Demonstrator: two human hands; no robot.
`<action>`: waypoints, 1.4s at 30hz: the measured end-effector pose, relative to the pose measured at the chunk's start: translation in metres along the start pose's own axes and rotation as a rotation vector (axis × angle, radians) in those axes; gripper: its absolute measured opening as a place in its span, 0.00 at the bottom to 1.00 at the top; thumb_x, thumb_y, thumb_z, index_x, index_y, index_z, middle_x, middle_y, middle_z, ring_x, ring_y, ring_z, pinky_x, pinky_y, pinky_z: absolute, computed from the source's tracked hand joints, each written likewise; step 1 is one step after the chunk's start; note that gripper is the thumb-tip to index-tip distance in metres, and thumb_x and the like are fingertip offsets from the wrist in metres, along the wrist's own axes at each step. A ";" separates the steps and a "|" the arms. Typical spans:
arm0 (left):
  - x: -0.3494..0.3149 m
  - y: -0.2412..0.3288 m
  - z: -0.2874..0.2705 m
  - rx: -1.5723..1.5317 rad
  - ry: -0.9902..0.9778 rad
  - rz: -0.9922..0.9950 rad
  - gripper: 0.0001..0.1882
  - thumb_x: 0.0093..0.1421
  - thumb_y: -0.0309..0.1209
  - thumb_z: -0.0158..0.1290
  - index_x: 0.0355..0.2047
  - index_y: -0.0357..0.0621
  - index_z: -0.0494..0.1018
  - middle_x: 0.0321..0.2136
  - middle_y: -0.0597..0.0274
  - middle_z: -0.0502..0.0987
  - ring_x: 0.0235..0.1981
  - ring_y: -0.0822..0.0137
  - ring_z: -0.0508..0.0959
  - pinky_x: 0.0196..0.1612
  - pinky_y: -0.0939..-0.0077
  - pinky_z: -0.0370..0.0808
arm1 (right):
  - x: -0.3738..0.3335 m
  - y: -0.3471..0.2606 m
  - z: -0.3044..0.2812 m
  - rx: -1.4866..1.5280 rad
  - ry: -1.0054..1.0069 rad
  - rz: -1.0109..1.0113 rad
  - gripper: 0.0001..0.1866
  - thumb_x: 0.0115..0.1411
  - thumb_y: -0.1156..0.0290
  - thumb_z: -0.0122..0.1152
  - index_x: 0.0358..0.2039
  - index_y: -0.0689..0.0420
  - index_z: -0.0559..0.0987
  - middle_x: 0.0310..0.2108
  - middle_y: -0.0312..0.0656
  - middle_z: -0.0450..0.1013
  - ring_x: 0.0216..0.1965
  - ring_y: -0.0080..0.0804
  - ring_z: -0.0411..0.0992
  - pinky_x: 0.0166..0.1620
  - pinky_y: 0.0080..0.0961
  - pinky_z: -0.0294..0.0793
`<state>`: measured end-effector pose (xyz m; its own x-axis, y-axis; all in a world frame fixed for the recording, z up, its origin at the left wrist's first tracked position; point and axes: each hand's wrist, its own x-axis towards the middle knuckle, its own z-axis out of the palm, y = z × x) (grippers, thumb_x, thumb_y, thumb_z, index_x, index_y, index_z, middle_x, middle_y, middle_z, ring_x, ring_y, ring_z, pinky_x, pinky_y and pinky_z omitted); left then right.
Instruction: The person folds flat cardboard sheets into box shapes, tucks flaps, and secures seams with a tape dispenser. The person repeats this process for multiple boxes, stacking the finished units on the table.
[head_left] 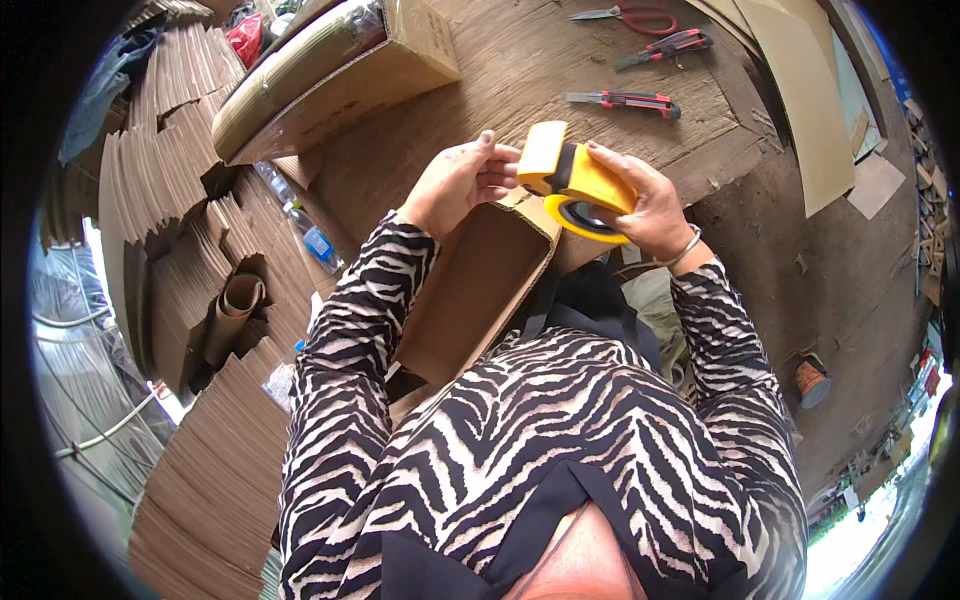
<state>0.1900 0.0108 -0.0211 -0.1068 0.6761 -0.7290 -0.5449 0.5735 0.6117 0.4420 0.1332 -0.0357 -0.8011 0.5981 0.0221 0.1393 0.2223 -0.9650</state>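
Observation:
My right hand [645, 205] is wrapped round a yellow and black tape dispenser [598, 182], with a yellow-rimmed ring on its underside. A flat yellow flap [543, 148] stands out from its left end. My left hand [458, 185] is just left of that flap, thumb raised and fingers loosely curled apart. Its fingertips come close to the dispenser; whether they touch it I cannot tell. Below both hands, against my body, lies a long open cardboard box [470, 285], its inside bare brown and its far end under the dispenser.
Red-handled scissors [640, 17] and two red and black utility knives [640, 103] lie on the wooden board [500, 80] ahead. A larger carton [350, 95] stands far left. Stacked cardboard sheets [215, 460] and plastic bottles [318, 245] are at left, a twine spool [812, 382] at right.

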 end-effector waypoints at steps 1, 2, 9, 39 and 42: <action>0.004 0.002 0.001 -0.105 -0.056 -0.035 0.17 0.70 0.41 0.45 0.41 0.40 0.75 0.32 0.64 0.78 0.33 0.75 0.77 0.38 0.80 0.76 | 0.010 -0.006 0.002 -0.086 -0.035 -0.066 0.36 0.44 0.73 0.74 0.58 0.53 0.74 0.43 0.46 0.76 0.40 0.39 0.75 0.47 0.28 0.74; 0.010 0.000 -0.001 -0.136 -0.061 0.015 0.14 0.69 0.39 0.48 0.38 0.41 0.75 0.30 0.66 0.79 0.30 0.76 0.77 0.34 0.81 0.76 | 0.018 -0.008 0.005 -0.138 -0.062 -0.061 0.36 0.45 0.73 0.74 0.58 0.52 0.74 0.42 0.46 0.76 0.40 0.39 0.75 0.46 0.28 0.74; 0.011 -0.002 -0.027 0.017 0.145 0.170 0.08 0.64 0.31 0.54 0.33 0.39 0.77 0.24 0.67 0.76 0.22 0.77 0.72 0.26 0.84 0.69 | 0.038 0.002 0.009 0.074 -0.210 0.030 0.36 0.47 0.76 0.72 0.59 0.54 0.72 0.48 0.46 0.75 0.46 0.34 0.75 0.52 0.25 0.72; -0.015 -0.102 -0.130 0.972 0.334 -0.434 0.28 0.55 0.47 0.62 0.45 0.37 0.73 0.36 0.53 0.78 0.36 0.62 0.77 0.38 0.69 0.74 | 0.104 0.109 0.029 0.456 -0.924 0.752 0.35 0.49 0.73 0.70 0.59 0.59 0.72 0.51 0.39 0.75 0.47 0.24 0.71 0.53 0.19 0.69; -0.023 -0.088 -0.115 1.073 0.341 -0.429 0.37 0.55 0.50 0.60 0.58 0.38 0.65 0.49 0.44 0.75 0.51 0.53 0.74 0.53 0.66 0.71 | 0.098 0.116 0.033 0.435 -0.936 0.717 0.34 0.49 0.73 0.70 0.59 0.59 0.72 0.52 0.40 0.74 0.48 0.25 0.72 0.54 0.19 0.69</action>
<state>0.1449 -0.1089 -0.0935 -0.3891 0.2722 -0.8801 0.3620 0.9237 0.1256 0.3606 0.1924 -0.1536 -0.7546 -0.3357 -0.5638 0.6533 -0.3047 -0.6930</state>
